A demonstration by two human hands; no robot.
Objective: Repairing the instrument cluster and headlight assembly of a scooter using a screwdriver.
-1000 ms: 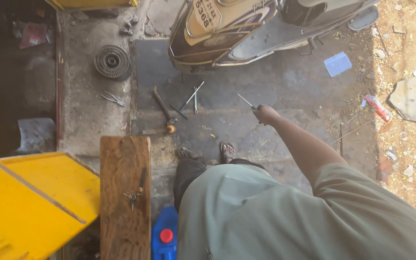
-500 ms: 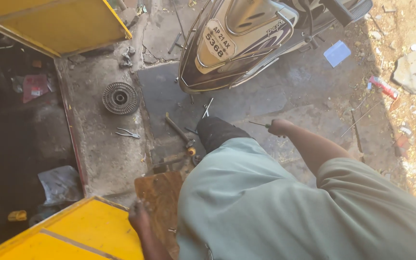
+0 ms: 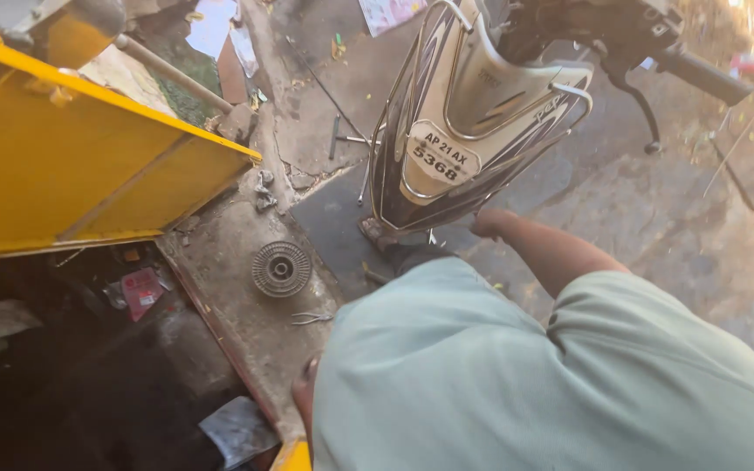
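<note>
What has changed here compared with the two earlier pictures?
The right hand, earlier out over the open ground with a thin tool, has moved to the scooter's rear underside; the tool is hidden now. The left hand shows only at the ledge. The round ribbed part and pliers stayed put.

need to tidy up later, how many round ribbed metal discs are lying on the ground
1. The round ribbed disc lies on the concrete ledge, left of the scooter, with pliers just below it. The person's shirt may hide more.
</note>
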